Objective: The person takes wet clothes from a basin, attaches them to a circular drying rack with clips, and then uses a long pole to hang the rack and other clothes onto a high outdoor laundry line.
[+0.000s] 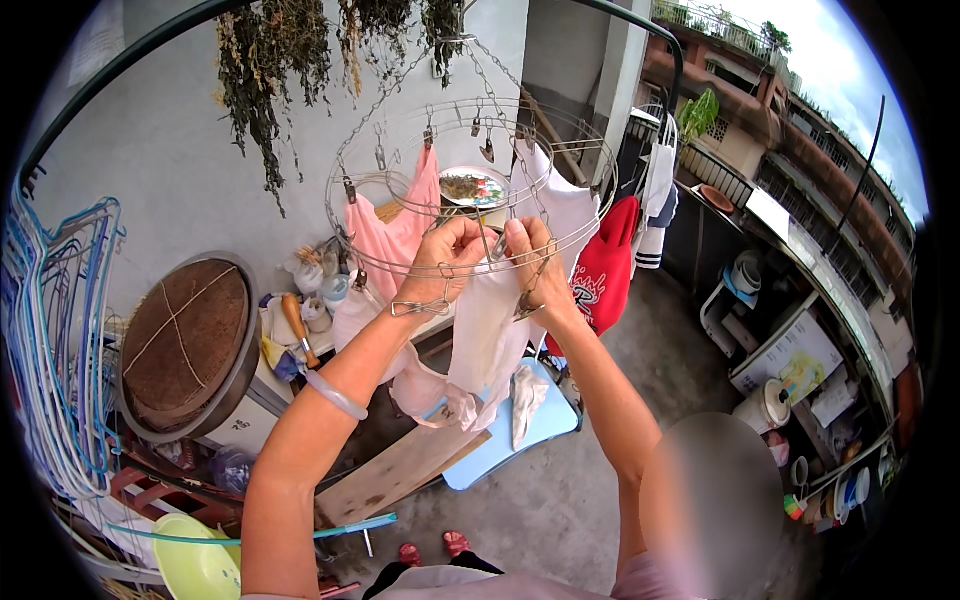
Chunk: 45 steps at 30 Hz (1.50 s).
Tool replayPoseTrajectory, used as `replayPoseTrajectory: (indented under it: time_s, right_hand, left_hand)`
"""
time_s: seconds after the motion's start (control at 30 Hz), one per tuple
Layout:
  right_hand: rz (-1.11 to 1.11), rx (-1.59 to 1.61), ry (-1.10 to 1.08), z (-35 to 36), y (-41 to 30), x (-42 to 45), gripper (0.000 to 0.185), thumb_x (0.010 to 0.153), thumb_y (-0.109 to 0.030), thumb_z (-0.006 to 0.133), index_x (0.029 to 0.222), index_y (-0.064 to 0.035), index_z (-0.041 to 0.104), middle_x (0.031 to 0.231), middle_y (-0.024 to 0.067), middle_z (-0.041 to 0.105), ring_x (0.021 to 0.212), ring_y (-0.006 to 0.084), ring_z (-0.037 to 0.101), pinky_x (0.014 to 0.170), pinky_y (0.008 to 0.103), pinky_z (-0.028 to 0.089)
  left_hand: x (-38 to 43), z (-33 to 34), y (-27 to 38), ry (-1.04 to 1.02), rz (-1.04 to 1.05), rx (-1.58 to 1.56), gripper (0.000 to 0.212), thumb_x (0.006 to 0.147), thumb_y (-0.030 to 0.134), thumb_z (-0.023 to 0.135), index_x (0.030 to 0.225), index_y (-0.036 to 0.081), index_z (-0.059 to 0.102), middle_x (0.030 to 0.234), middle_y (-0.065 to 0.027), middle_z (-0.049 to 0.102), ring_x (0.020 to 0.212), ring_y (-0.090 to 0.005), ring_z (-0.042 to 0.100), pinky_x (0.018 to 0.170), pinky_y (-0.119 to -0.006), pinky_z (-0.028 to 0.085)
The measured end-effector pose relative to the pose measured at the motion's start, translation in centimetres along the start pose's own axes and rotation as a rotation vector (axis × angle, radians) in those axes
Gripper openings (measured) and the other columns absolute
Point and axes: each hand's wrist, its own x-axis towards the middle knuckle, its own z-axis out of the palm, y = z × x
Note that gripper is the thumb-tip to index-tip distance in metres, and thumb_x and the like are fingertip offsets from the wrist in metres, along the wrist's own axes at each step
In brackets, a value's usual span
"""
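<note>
A round wire drying hanger (581, 244) hangs by chains in front of me, with metal clips around its rings. At its near side my left hand (450, 259) pinches the top of a thin white cloth (480, 330). Beside it, my right hand (540, 262) grips a metal clip (501, 244) at the cloth's upper edge; whether its jaws have closed on the cloth is hidden by the fingers. A pink garment (386, 232) hangs left, and a pale bra (420, 386) hangs below my left hand. A white garment (551, 180) and a red garment (607, 274) hang to the right.
A blue stool (525, 442) with a crumpled white cloth (529, 397) stands below. Clothes hangers (67, 337) crowd the left, near a large metal basin (251, 300). Dried plants (262, 97) hang above. A low wall (832, 247) runs along the right.
</note>
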Motion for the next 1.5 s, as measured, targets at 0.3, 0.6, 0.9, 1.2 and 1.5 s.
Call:
replayPoseTrajectory:
  time_s: [0.3, 0.6, 0.9, 1.2, 1.5]
  right_hand:
    - [-0.013, 0.086, 0.079, 0.3, 0.0, 0.0, 0.035, 0.089, -0.033, 0.048, 0.098, 0.0016, 0.048, 0.073, 0.0078, 0.053, 0.065, 0.0138, 0.048, 0.061, 0.0279, 0.041]
    - [-0.056, 0.205, 0.076, 1.8, 0.4, -0.2, 0.032, 0.087, -0.028, 0.055, 0.097, 0.002, 0.052, 0.079, 0.0069, 0.057, 0.073, 0.0112, 0.05, 0.066, 0.0247, 0.041]
    - [0.051, 0.164, -0.066, 0.5, 0.1, -0.3, 0.038, 0.089, -0.036, 0.048, 0.097, -0.0007, 0.058, 0.082, 0.0048, 0.058, 0.068, 0.0097, 0.049, 0.061, 0.022, 0.04]
    - [0.032, 0.169, 0.147, -1.6, 1.2, -11.2, 0.042, 0.091, -0.031, 0.046, 0.109, 0.0067, 0.054, 0.093, 0.0103, 0.059, 0.082, 0.0145, 0.056, 0.067, 0.0259, 0.046]
    - [0.624, 0.021, 0.277, -6.1, 7.5, -33.2, 0.021, 0.082, -0.012, 0.052, 0.081, 0.0074, 0.06, 0.073, 0.01, 0.06, 0.064, 0.0145, 0.057, 0.05, 0.0258, 0.047]
  left_hand:
    - [-0.5, -1.1, -1.0, -0.016, -0.024, -0.005, 0.013, 0.085, 0.013, 0.058, 0.09, 0.002, 0.059, 0.085, 0.0005, 0.056, 0.078, -0.006, 0.049, 0.07, -0.02, 0.041]
    - [-1.0, -1.1, -0.4, 0.058, -0.015, 0.072, 0.018, 0.084, 0.018, 0.06, 0.092, 0.002, 0.06, 0.084, 0.0021, 0.054, 0.075, -0.005, 0.047, 0.067, -0.02, 0.041]
    - [-7.1, -1.0, -1.5, 0.153, -0.097, 0.228, 0.033, 0.091, 0.021, 0.046, 0.115, -0.001, 0.05, 0.107, -0.0083, 0.057, 0.098, -0.0157, 0.053, 0.087, -0.026, 0.042]
    - [-26.1, -5.6, 0.9, 0.114, -0.19, 0.27, 0.025, 0.09, 0.01, 0.044, 0.109, -0.001, 0.056, 0.103, -0.0097, 0.058, 0.091, -0.0153, 0.056, 0.077, -0.025, 0.045]
    - [-65.0, -5.5, -4.2, 0.766, -0.829, 0.216, 0.02, 0.09, 0.013, 0.045, 0.096, -0.001, 0.058, 0.074, -0.0064, 0.061, 0.062, -0.0094, 0.055, 0.054, -0.022, 0.046]
